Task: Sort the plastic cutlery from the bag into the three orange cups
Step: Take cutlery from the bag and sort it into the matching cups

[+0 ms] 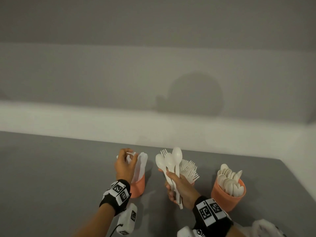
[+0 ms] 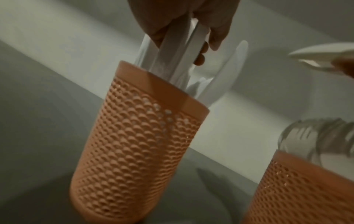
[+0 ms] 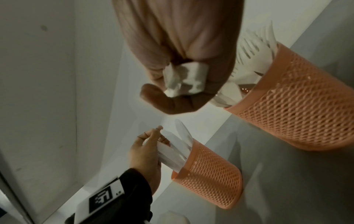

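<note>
Three orange mesh cups stand in a row on the grey table. My left hand [image 1: 127,164] pinches white plastic knives [image 2: 172,60] whose lower ends sit inside the left cup [image 1: 138,187], which holds more knives. My right hand [image 1: 179,187] grips a bunch of white spoons and one fork [image 1: 169,161], heads up, in front of the middle cup [image 3: 298,97], which is full of forks [image 1: 189,170]. In the head view that cup is mostly hidden behind the hand. The right cup [image 1: 228,195] is filled with spoons. No bag is in view.
A pale wall with a ledge [image 1: 153,124] rises right behind the cups. White wrist-camera units [image 1: 127,219] hang under both forearms near the bottom edge. Grey tabletop [image 1: 51,177] stretches to the left of the cups.
</note>
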### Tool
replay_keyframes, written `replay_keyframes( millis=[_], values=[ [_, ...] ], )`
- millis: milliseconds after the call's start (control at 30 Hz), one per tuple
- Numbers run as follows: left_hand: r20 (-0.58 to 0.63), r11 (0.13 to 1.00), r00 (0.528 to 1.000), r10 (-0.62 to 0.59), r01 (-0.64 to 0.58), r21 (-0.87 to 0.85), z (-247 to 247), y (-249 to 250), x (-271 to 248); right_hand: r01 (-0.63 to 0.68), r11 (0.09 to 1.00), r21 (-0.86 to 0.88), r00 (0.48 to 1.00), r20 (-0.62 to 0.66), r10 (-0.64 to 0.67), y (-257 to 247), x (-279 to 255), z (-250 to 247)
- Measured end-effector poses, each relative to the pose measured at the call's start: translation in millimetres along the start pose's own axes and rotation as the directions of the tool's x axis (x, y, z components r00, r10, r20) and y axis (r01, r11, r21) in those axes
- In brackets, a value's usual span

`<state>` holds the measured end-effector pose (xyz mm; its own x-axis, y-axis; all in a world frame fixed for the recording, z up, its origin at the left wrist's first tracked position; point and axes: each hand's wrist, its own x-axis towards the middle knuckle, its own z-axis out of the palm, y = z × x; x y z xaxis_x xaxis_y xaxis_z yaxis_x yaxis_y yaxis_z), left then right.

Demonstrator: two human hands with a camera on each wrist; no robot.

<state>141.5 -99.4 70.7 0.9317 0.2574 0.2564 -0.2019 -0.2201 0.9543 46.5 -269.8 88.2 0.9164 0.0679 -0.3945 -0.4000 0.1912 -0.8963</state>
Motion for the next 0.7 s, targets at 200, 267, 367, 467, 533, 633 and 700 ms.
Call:
replay_keyframes(
  millis=[200, 267, 367, 467, 533, 633, 700],
  values=[
    [0.212, 0.860, 0.950, 0.228, -0.299, 0.414, -5, -10, -5, 0.012, 1.000, 0.005, 1.000, 0.012, -0.012, -1, -3, 3],
    [0.247, 0.751, 0.938, 0.245, -0.344, 0.564, -7, -7, -8, 0.016, 1.000, 0.019, 1.000, 0.013, -0.017, -1, -3, 1],
    [0.156, 0.713, 0.929, 0.336, -0.359, 0.602, -7, 16, -14, 0.010, 0.999, 0.047, 1.000, 0.005, -0.011, -3, -5, 0],
    [0.080, 0.904, 0.957, 0.280, -0.290, 0.313, 3, 44, -26, 0.049, 0.993, 0.105, 0.999, 0.002, -0.050, -6, -8, 0],
    [0.091, 0.978, 0.986, 0.136, -0.149, 0.146, 13, 55, -39, 0.100, 0.990, 0.104, 0.995, -0.020, -0.098, -8, -11, 1],
    [0.279, 0.987, 0.951, -0.130, 0.151, -0.053, 28, 64, -59, 0.149, 0.984, 0.094, 0.988, -0.043, -0.146, -10, -16, 0],
    [0.412, 0.936, 0.877, -0.247, 0.326, -0.133, 35, 68, -68, 0.128, 0.987, 0.100, 0.992, -0.025, -0.126, -10, -21, -4]
  ],
)
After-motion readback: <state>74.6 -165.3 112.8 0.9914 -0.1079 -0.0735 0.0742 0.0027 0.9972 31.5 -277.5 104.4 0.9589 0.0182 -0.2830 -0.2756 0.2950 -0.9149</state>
